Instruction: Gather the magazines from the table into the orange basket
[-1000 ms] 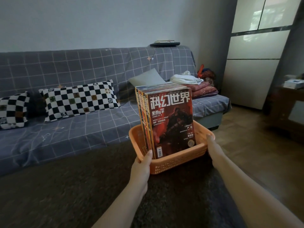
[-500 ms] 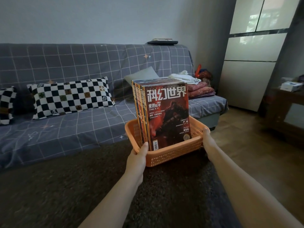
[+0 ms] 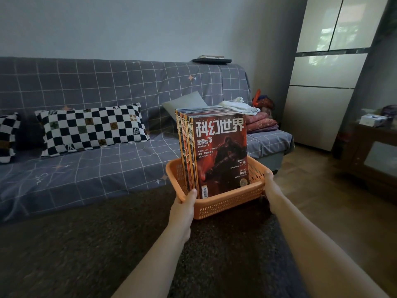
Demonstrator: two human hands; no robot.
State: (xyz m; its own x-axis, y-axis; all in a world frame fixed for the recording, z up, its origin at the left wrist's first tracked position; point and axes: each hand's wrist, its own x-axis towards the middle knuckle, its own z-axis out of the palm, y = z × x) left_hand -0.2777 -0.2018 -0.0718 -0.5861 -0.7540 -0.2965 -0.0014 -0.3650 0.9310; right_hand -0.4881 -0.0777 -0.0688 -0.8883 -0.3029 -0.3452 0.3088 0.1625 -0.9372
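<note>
An orange perforated basket is held out in front of me above a dark carpet. Several magazines stand upright in it, the front one with a red and black cover and white characters. My left hand grips the basket's near left corner, thumb over the rim beside the magazines. My right hand grips the right rim, fingers hidden behind the wall.
A grey grid-patterned sofa runs across the back with a checkered pillow, a grey cushion and folded cloths. Dark carpet lies below. White cabinets and a dark wooden side table stand at the right.
The basket with the magazines has shifted slightly left and away in the view, toward the sofa, still held by both hands. The grips are unchanged.
</note>
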